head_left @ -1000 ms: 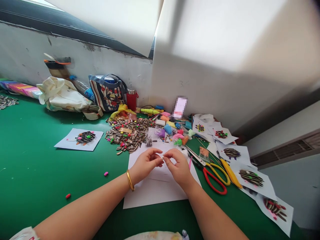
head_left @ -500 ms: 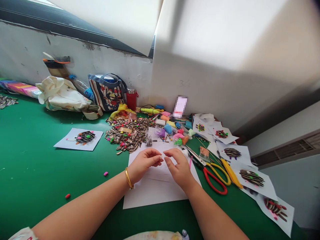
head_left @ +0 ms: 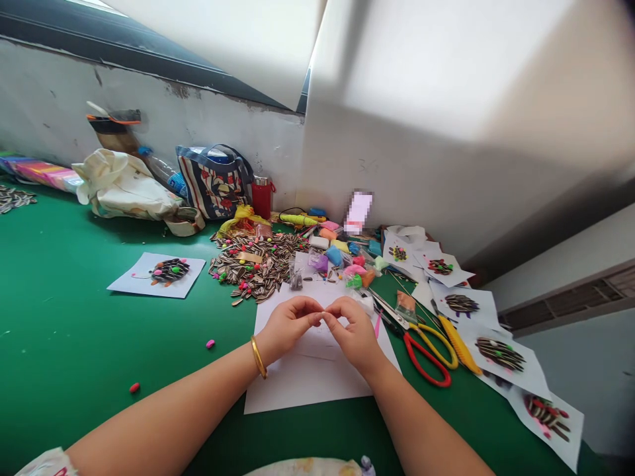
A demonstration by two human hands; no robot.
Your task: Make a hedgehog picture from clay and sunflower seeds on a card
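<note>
My left hand [head_left: 294,325], with a gold bangle [head_left: 258,357] at its wrist, and my right hand [head_left: 353,332] meet fingertip to fingertip above white paper [head_left: 307,387]. Both are closed in a pinch; whatever lies between the fingertips is too small or hidden to name. Beyond the left hand spreads a heap of striped sunflower seeds [head_left: 262,264] mixed with coloured bits. Small bags of coloured modelling clay [head_left: 333,256] lie past the fingers. Scissors [head_left: 426,350] with red and yellow handles rest to the right of my right hand.
A card with a seed picture [head_left: 193,291] lies on the green table [head_left: 64,291] at left. More seed pictures [head_left: 501,354] line the right side beside a yellow cutter [head_left: 459,344]. Bags [head_left: 213,188], a red flask [head_left: 262,197] and a phone [head_left: 358,211] stand along the wall.
My two hands have come together: the fingertips, apart before, now touch. The things on the table have stayed where they were.
</note>
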